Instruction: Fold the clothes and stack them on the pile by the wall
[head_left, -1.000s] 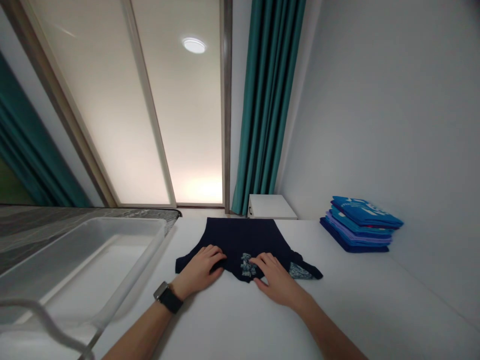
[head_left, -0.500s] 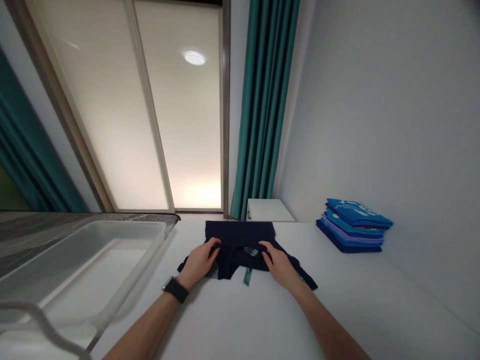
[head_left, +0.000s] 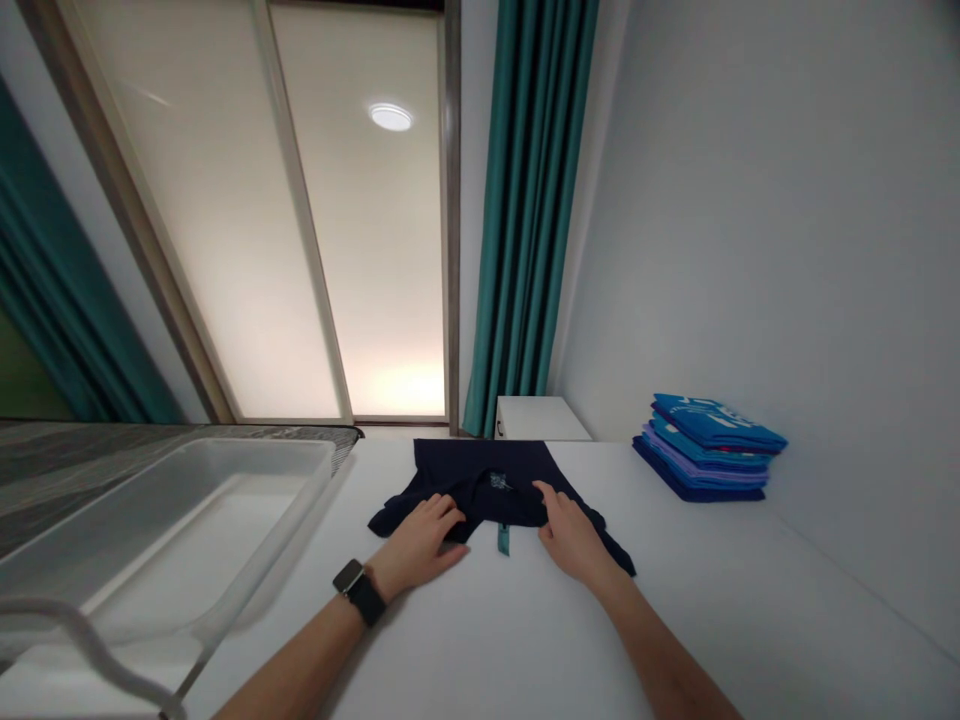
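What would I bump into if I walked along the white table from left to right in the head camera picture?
Translucent plastic tub → smartwatch → left hand → teal tag → right hand → stack of folded clothes.

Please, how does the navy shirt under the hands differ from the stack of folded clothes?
The navy shirt lies spread and rumpled; the folded stack is compact and layered. The shirt is one dark garment; the stack shows blue and purple layers. The left hand and right hand are on the shirt, not the stack. Shirt and stack share the white table.
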